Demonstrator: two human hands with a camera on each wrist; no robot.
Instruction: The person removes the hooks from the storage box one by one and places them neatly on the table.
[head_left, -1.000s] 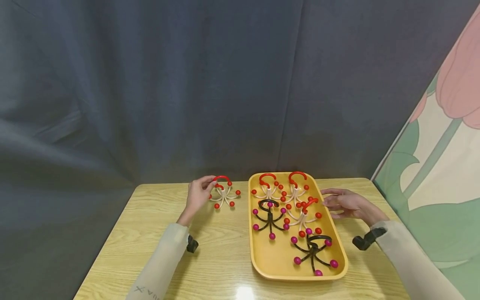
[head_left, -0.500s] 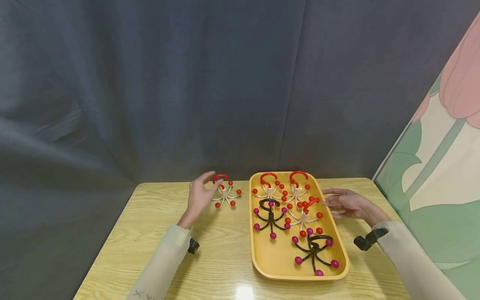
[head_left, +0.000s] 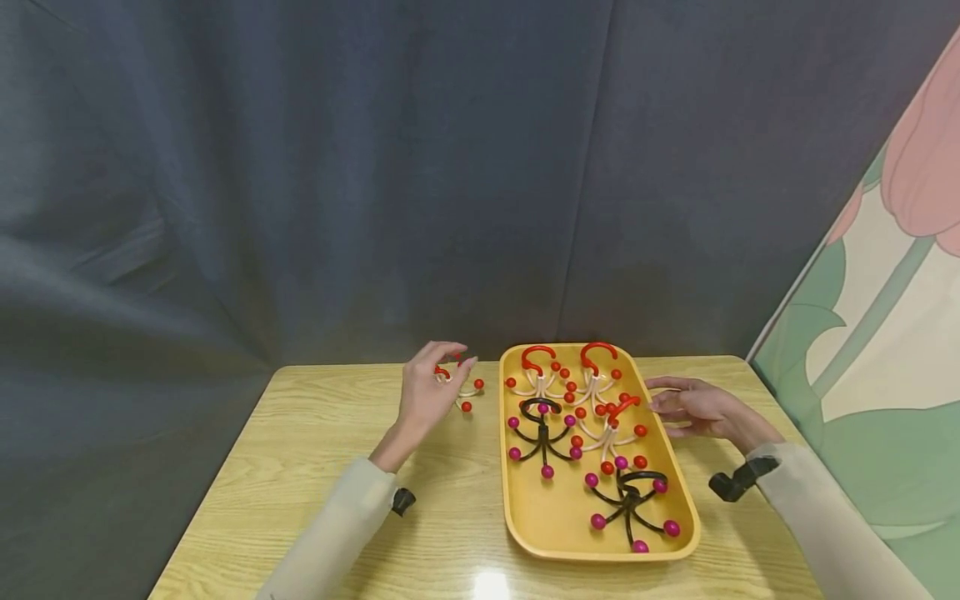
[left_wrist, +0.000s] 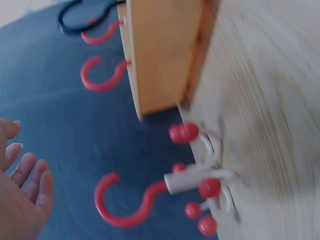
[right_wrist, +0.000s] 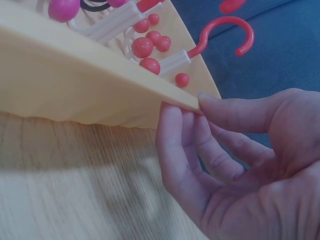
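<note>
On the wooden table stands a white, ball-tipped multi-arm hook [left_wrist: 187, 180] with a red curved top, left of the yellow tray [head_left: 555, 521]. My left hand [head_left: 423, 398] is beside and over it in the head view, covering part of it. In the left wrist view, this hand [left_wrist: 22, 200] shows empty, fingers loosely bent, apart from the hook. My right hand [head_left: 697, 408] pinches the tray's right rim; the right wrist view shows the thumb [right_wrist: 240, 111] on top and fingers underneath. The tray holds three red-and-white hooks [head_left: 609, 425] and two black hooks [head_left: 542, 435] with magenta balls.
A dark curtain [head_left: 420, 183] hangs right behind the table's back edge. To the right is a panel [head_left: 892, 350] with a tulip print. Bare wooden tabletop [head_left: 300, 467] lies left of the tray.
My left hand has let go of the red top of the table's hook and shifted right, now hiding more of it. The right hand keeps its grip on the tray rim.
</note>
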